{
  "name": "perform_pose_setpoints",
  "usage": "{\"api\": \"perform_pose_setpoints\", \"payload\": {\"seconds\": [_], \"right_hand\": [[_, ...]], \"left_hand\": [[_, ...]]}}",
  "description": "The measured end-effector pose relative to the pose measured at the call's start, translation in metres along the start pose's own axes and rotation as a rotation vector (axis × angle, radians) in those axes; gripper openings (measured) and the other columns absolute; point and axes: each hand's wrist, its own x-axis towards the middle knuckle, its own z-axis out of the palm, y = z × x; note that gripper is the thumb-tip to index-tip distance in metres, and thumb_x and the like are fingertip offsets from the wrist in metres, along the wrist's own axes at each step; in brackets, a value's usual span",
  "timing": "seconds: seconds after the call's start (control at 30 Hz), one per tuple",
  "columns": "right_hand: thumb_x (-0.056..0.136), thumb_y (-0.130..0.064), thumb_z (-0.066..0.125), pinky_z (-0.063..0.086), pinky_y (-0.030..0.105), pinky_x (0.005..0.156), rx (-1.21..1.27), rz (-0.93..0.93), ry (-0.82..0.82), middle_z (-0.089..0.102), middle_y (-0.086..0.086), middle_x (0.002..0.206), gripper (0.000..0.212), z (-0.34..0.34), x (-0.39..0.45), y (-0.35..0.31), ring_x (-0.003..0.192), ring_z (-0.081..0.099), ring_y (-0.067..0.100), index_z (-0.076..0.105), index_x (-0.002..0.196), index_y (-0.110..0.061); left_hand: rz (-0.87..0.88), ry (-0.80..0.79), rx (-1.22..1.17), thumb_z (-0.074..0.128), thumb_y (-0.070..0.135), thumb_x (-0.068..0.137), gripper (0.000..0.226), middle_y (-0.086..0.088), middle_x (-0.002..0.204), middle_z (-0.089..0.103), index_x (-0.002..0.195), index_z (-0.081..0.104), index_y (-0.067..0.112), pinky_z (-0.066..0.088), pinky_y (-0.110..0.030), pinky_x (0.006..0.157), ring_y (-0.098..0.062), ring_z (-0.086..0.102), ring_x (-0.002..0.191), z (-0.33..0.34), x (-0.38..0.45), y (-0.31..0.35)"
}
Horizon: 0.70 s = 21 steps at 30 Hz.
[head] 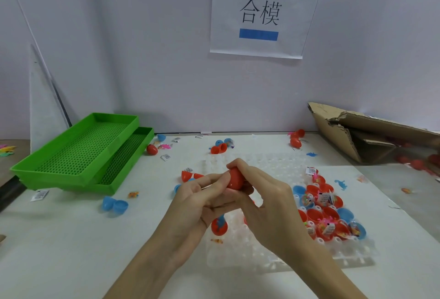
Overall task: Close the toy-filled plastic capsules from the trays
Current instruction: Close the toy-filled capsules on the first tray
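Hands meet above the clear tray (281,260): my left hand (197,201) and right hand (259,194) both pinch 1 red capsule (235,179), pressing its halves together. Right of it on the tray, many open halves (326,217) holding toys wait. Behind the tray, closed capsules (295,142) lie loose. Most work remains, I judge.

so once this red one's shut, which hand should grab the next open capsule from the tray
Right, probably. The filled open capsules cluster on the clear tray's right side, next to the right hand; the left hand sits farther away. Both hold the red capsule.
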Motion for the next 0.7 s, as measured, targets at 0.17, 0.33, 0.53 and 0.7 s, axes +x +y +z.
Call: {"api": "perform_pose_setpoints", "payload": {"seconds": [0.17, 0.33, 0.53, 0.7], "right_hand": [[0.094, -0.025, 0.07, 0.046, 0.004, 0.093, 0.003, -0.006, -0.063, 0.064, -0.013, 0.125, 0.051, 0.003, 0.002, 0.0, 0.109, 0.059, -0.011, 0.056, 0.143, -0.021], [0.094, -0.027, 0.07, 0.053, 0.011, 0.094, 0.058, 0.006, -0.052, 0.065, -0.007, 0.132, 0.06, 0.004, 0.0, -0.002, 0.11, 0.067, 0.0, 0.049, 0.15, -0.021], [0.093, -0.005, 0.073, 0.046, 0.0, 0.087, 0.038, 0.028, -0.023, 0.057, -0.029, 0.117, 0.048, 0.005, -0.001, -0.001, 0.105, 0.058, -0.02, 0.06, 0.136, -0.019], [0.097, -0.011, 0.062, 0.045, 0.0, 0.087, -0.044, 0.017, -0.074, 0.066, -0.011, 0.118, 0.043, 0.002, 0.0, 0.005, 0.105, 0.056, -0.018, 0.058, 0.139, -0.017]], "left_hand": [[-0.005, 0.01, 0.025, 0.073, 0.037, 0.083, 0.054, -0.022, 0.114, 0.076, 0.122, 0.071, 0.001, 0.061, -0.032, 0.088, -0.034, 0.075, 0.106, -0.003, 0.004, -0.003], [-0.054, 0.003, -0.107, 0.058, 0.037, 0.096, 0.042, -0.025, 0.114, 0.075, 0.106, 0.08, 0.003, 0.062, -0.04, 0.091, -0.039, 0.074, 0.107, -0.002, 0.004, -0.002], [-0.104, 0.098, -0.017, 0.056, 0.041, 0.09, 0.059, -0.026, 0.11, 0.076, 0.12, 0.069, -0.009, 0.054, -0.052, 0.105, -0.04, 0.074, 0.106, 0.01, 0.003, 0.002], [-0.032, 0.067, 0.239, 0.063, 0.039, 0.089, 0.05, -0.013, 0.11, 0.079, 0.124, 0.07, 0.004, 0.051, -0.048, 0.11, -0.027, 0.075, 0.108, 0.011, -0.001, 0.003]]}}
